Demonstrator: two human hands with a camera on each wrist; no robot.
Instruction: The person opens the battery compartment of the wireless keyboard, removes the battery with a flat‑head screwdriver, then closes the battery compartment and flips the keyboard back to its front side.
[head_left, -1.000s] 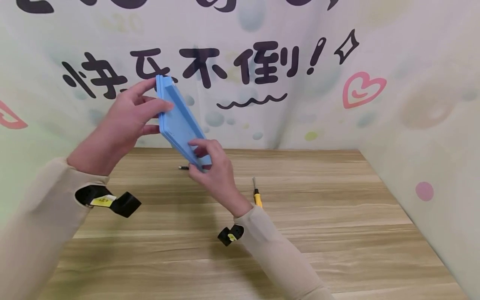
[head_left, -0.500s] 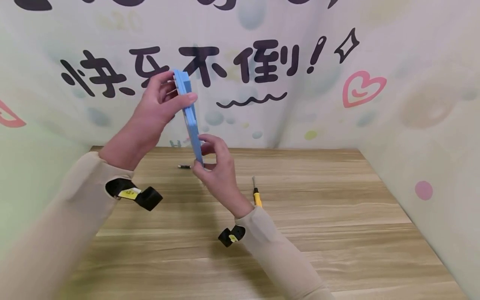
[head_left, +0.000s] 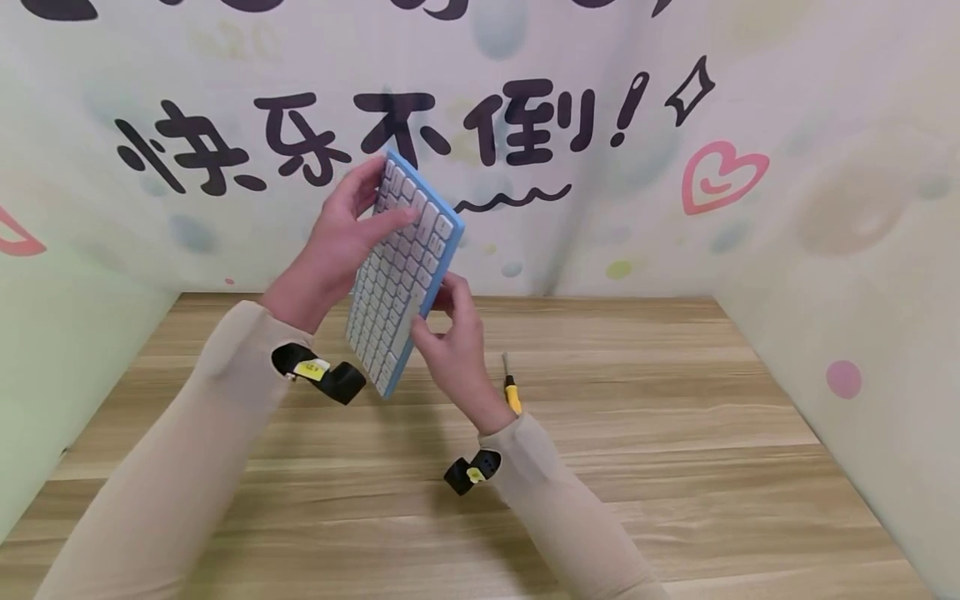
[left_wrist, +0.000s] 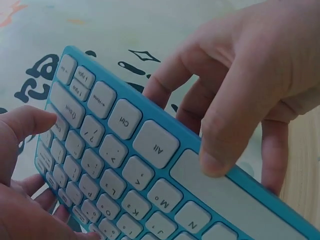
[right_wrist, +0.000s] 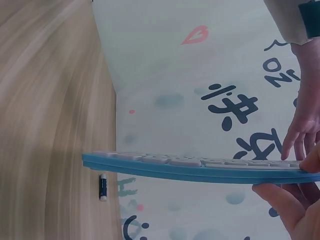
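Note:
A light blue keyboard (head_left: 397, 279) with white keys is held up above the table, tilted, its key side toward me in the head view. My left hand (head_left: 330, 242) grips its upper end, thumb across the keys and fingers behind. My right hand (head_left: 459, 354) pinches the long edge beside the space bar. In the left wrist view, the right thumb lies on the space bar and the other fingers go behind the keyboard (left_wrist: 150, 165). The right wrist view shows the keyboard (right_wrist: 200, 172) edge-on; its underside is hidden from the head view.
A screwdriver (head_left: 512, 393) with a yellow and black handle lies on the wooden table (head_left: 637, 467), partly behind my right wrist. A small dark cylinder with a pale end (right_wrist: 103, 187), like a battery, lies near the back wall. A printed cloth (head_left: 585, 242) hangs behind the table.
The keyboard has turned over from its plain blue underside, through edge-on, to its key side. My left hand has moved right with it; the right hand stays near the same place.

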